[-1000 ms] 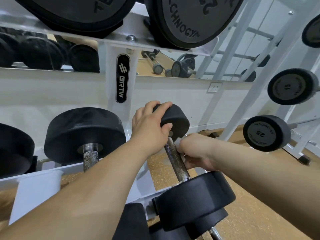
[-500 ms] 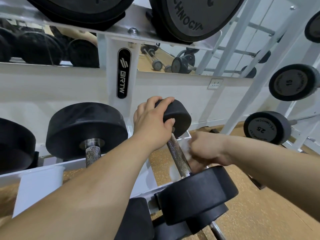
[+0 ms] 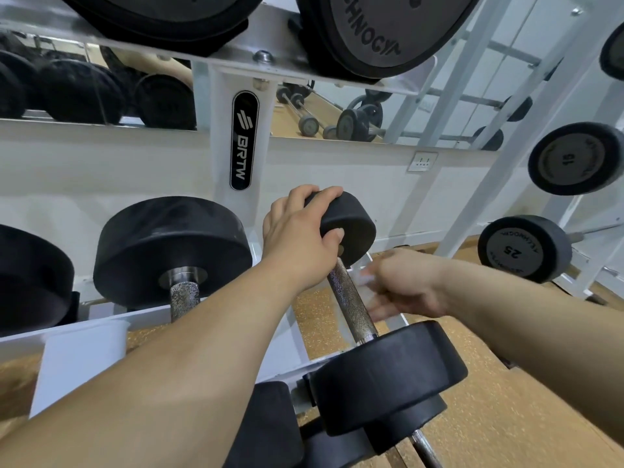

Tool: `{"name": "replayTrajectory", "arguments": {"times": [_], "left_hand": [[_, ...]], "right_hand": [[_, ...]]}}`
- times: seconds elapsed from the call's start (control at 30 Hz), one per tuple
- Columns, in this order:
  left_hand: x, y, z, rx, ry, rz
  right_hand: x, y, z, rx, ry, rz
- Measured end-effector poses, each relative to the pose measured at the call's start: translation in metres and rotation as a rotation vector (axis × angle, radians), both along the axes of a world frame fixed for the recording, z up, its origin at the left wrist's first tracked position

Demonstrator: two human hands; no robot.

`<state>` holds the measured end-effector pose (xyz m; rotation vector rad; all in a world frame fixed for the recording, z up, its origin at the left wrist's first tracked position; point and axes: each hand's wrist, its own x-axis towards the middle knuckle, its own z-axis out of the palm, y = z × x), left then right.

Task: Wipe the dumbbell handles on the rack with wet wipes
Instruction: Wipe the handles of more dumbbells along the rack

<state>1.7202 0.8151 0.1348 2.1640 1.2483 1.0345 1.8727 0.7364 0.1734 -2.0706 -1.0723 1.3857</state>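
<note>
A black dumbbell lies on the white rack [image 3: 101, 325], its knurled steel handle [image 3: 351, 305] running from the far head [image 3: 351, 224] down to the near head [image 3: 388, 376]. My left hand [image 3: 300, 244] grips the far head from above. My right hand [image 3: 401, 285] sits just right of the handle, blurred, with a white wet wipe [image 3: 366, 280] showing at its fingers against the bar.
A bigger dumbbell [image 3: 172, 251] rests to the left on the same shelf, another at the far left edge. Heavy dumbbells sit on the shelf above [image 3: 378, 32]. A second rack at right holds dumbbells marked 25 [image 3: 523, 251] and 15. Cork-coloured floor lies below.
My right hand has slid along the handle, down toward the near head and then back up to mid-bar. My left hand has kept its hold on the far head.
</note>
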Motion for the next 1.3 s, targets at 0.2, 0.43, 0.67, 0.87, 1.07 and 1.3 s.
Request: {"name": "replayTrajectory", "arguments": {"times": [0.2, 0.43, 0.67, 0.87, 1.07, 1.3], "left_hand": [[-0.001, 0.0, 0.0, 0.001, 0.007, 0.009], [-0.001, -0.001, 0.002, 0.003, 0.011, 0.007], [-0.001, 0.0, 0.0, 0.006, 0.005, 0.016], [0.0, 0.001, 0.0, 0.012, 0.0, 0.018], [0.0, 0.001, -0.001, 0.007, -0.011, 0.013], [-0.002, 0.001, -0.001, 0.004, 0.008, 0.012]], "right_hand": [[0.028, -0.012, 0.028, -0.083, -0.243, 0.052], [-0.013, 0.002, -0.003, -0.011, -0.167, 0.012], [-0.021, 0.031, -0.016, 0.027, 0.194, -0.199], [-0.023, 0.039, -0.025, 0.038, 0.248, -0.104], [-0.002, -0.006, 0.004, 0.06, -0.126, 0.171], [0.018, -0.017, 0.044, -0.078, -0.383, 0.305]]}}
